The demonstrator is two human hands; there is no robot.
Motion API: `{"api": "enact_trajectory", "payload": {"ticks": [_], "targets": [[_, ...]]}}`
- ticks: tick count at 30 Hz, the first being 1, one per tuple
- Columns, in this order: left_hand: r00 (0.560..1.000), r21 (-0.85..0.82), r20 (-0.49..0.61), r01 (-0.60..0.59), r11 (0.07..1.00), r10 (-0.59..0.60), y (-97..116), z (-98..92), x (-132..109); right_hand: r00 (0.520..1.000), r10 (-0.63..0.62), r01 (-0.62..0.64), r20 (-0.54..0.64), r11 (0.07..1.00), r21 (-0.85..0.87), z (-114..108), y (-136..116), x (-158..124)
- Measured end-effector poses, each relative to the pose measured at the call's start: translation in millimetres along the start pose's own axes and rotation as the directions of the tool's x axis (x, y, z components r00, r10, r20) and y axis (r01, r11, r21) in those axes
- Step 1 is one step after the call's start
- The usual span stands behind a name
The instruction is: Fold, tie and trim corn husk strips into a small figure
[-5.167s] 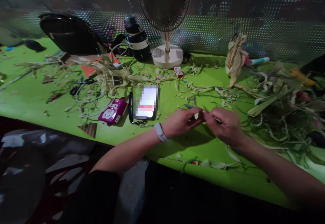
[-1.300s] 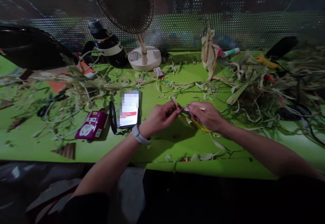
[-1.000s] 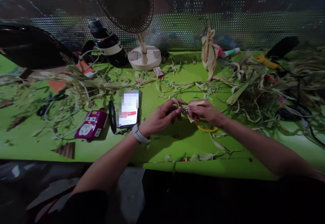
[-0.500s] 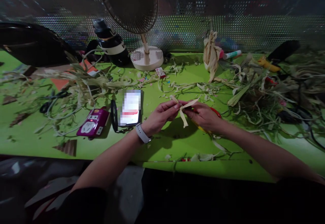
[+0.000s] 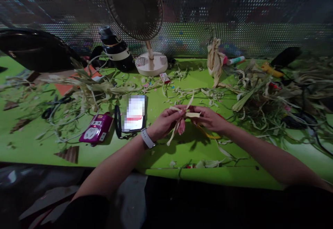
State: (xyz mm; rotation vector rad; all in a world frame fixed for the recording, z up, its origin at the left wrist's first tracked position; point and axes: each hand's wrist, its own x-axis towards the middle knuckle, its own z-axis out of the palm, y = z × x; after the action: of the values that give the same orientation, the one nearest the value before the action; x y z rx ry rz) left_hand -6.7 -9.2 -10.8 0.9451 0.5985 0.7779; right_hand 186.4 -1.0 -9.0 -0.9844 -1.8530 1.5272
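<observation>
From my head camera, both my forearms come up from the lower edge, the left one slanting in and the right one reaching across, and they meet over the middle of the green table (image 5: 117, 156). My left hand (image 5: 162, 122), with a pale watch (image 5: 147, 139) at its wrist, has thumb and fingers pinched on a knot of pale husk strips (image 5: 192, 114). My right hand (image 5: 211, 119) faces it, fingertips drawn together on the other side of the same strips. The husk sits between my two sets of fingertips, its ends splaying upward, to the right, and down past my left fingers.

A yellow handle (image 5: 213, 136) shows just under my right hand; I cannot tell whether any finger touches it. Green surface shows below my hands as far as the near edge, where loose scraps lie along the seam. To the left, the lit phone (image 5: 135, 113) lies near my left wrist, with the purple socket block (image 5: 96, 128) beyond it. To the right, a tangled heap of husk (image 5: 262, 100) bounds my room. Ahead, a line of shreds crosses the table before the fan (image 5: 151, 63).
</observation>
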Motion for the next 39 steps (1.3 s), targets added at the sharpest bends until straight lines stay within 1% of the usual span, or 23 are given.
{"api": "enact_trajectory", "payload": {"ticks": [1, 4, 7, 9, 11, 13, 14, 15, 16, 19, 21, 23, 25, 28, 30, 32, 35, 37, 39], "targets": [[1.000, 0.005, 0.000, -0.001, 1.000, 0.001, 0, -0.3, 0, 1.000, -0.009, 0.008, 0.005, 1.000, 0.017, -2, 1, 0], [0.997, 0.018, -0.049, -0.056, 0.998, 0.057, -2, 2.0, -2, 0.998, -0.036, 0.040, -0.058, 0.998, 0.057, 0, 10, 2], [0.992, 0.012, -0.084, -0.092, 0.996, 0.093, -6, 7.1, -3, 0.996, 0.008, 0.006, -0.093, 0.987, 0.159, 7, 20, 3], [0.986, -0.004, -0.119, -0.116, 0.993, 0.115, -7, 9.3, -2, 0.991, 0.020, 0.012, -0.134, 0.971, 0.237, 11, 22, 5], [0.970, -0.008, -0.174, -0.172, 0.985, 0.168, -8, 9.5, 0, 0.966, 0.051, 0.014, -0.255, 0.969, 0.247, 13, 19, 5], [0.943, 0.019, -0.232, -0.240, 0.971, 0.237, -7, 8.0, 2, 0.919, 0.117, -0.037, -0.377, 0.976, 0.213, 14, 12, 4], [0.930, 0.045, -0.250, -0.268, 0.962, 0.271, -6, 6.9, 3, 0.901, 0.147, -0.073, -0.407, 0.979, 0.191, 15, 9, 2], [0.918, 0.076, -0.259, -0.291, 0.954, 0.301, -6, 6.0, 4, 0.898, 0.168, -0.106, -0.407, 0.980, 0.170, 16, 5, 0], [0.907, 0.109, -0.265, -0.309, 0.945, 0.328, -4, 5.3, 4, 0.907, 0.175, -0.125, -0.382, 0.980, 0.154, 17, 1, -3], [0.888, 0.187, -0.272, -0.328, 0.926, 0.369, -2, 6.1, 3, 0.964, 0.164, -0.131, -0.210, 0.978, 0.161, 26, -6, -10], [0.897, 0.209, -0.273, -0.296, 0.932, 0.346, -1, 8.6, 1, 0.984, 0.147, -0.125, -0.102, 0.972, 0.199, 33, -7, -12], [0.913, 0.209, -0.268, -0.257, 0.944, 0.308, -2, 10.9, -1, 0.989, 0.142, -0.131, -0.046, 0.971, 0.198, 37, -5, -12], [0.921, 0.192, -0.276, -0.228, 0.955, 0.275, -2, 11.4, -2, 0.992, 0.124, -0.119, -0.035, 0.985, 0.126, 37, -3, -11], [0.914, 0.159, -0.328, -0.196, 0.968, 0.240, -2, 7.6, 0, 0.997, 0.081, -0.081, -0.009, 0.997, 0.004, 32, -2, -9], [0.912, 0.156, -0.350, -0.168, 0.973, 0.214, -1, 3.1, 2, 0.996, 0.077, -0.076, 0.035, 0.997, -0.021, 29, -2, -9], [0.916, 0.175, -0.350, -0.143, 0.974, 0.197, 1, -1.2, 3, 0.993, 0.091, -0.089, 0.072, 0.996, -0.025, 27, -2, -9], [0.936, 0.238, -0.303, -0.107, 0.965, 0.178, 6, -4.7, 2, 0.991, 0.110, -0.109, 0.077, 0.994, -0.020, 26, -2, -9], [0.953, 0.263, -0.251, -0.101, 0.959, 0.169, 9, -4.7, 0, 0.994, 0.109, -0.108, 0.032, 0.994, -0.012, 25, 0, -8], [0.959, 0.262, -0.218, -0.119, 0.958, 0.179, 11, -4.1, 0, 0.995, 0.102, -0.102, -0.019, 0.995, -0.010, 24, 2, -7]]}}
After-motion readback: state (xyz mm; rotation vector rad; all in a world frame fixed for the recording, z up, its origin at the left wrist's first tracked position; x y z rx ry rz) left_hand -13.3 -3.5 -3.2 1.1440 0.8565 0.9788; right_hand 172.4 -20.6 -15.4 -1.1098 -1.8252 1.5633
